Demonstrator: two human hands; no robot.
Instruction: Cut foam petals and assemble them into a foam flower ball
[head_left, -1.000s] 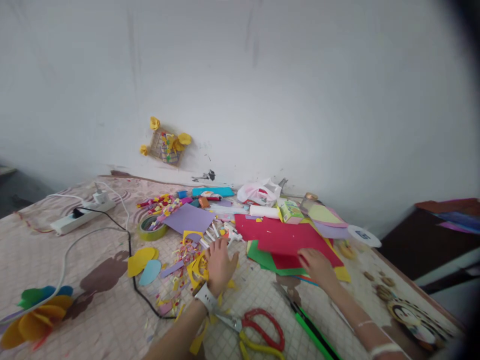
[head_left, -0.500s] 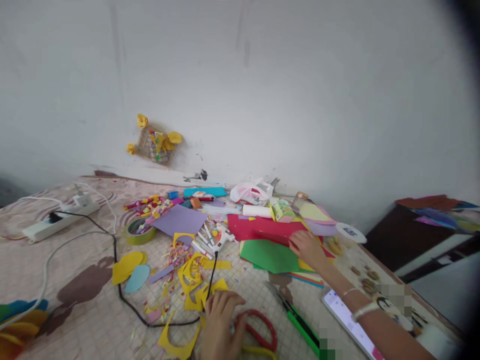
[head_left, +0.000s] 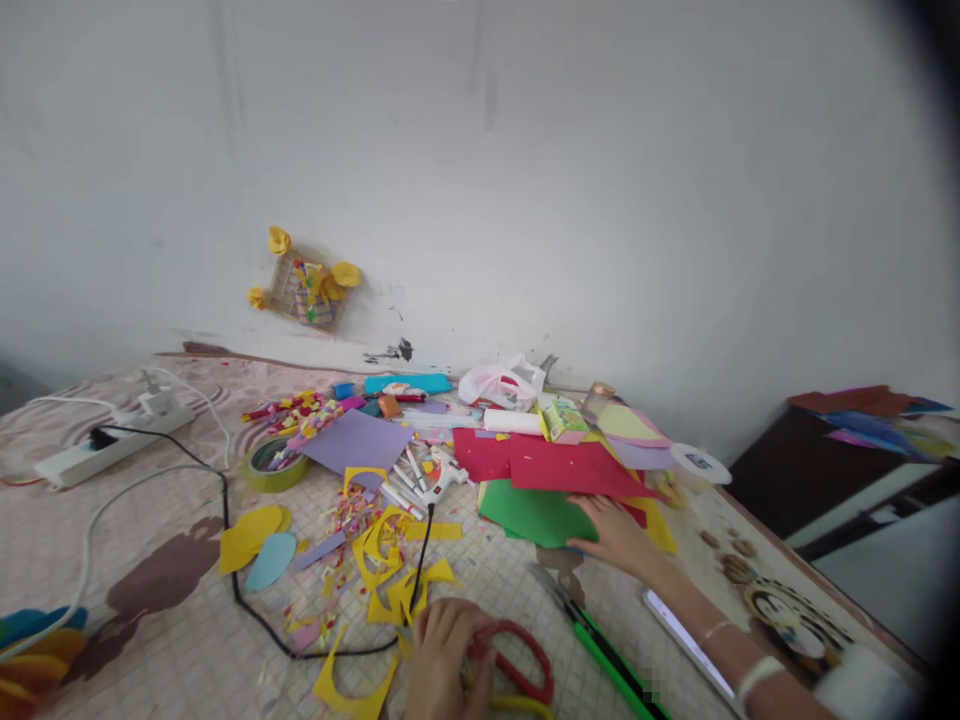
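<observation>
The left hand (head_left: pixel 444 660) was cut off by the bottom edge and hid part of the red-handled scissors (head_left: pixel 517 660), whose yellow grip (head_left: pixel 517 704) also ran out of frame. Right of the scissors, a pixelated patch (head_left: pixel 651 690) blurred the view, and a flat device (head_left: pixel 686 640) showed only a thin, unreadable edge.

A white painted wall (head_left: pixel 600 200) fills the rear, marked by faint vertical streaks and a black smudge (head_left: pixel 394 351). A yellow-flowered craft ornament (head_left: pixel 306 285) hangs low on it. Dark wooden furniture (head_left: pixel 810 470) at right carries coloured sheets (head_left: pixel 855 415). Lighting is even and diffuse.
</observation>
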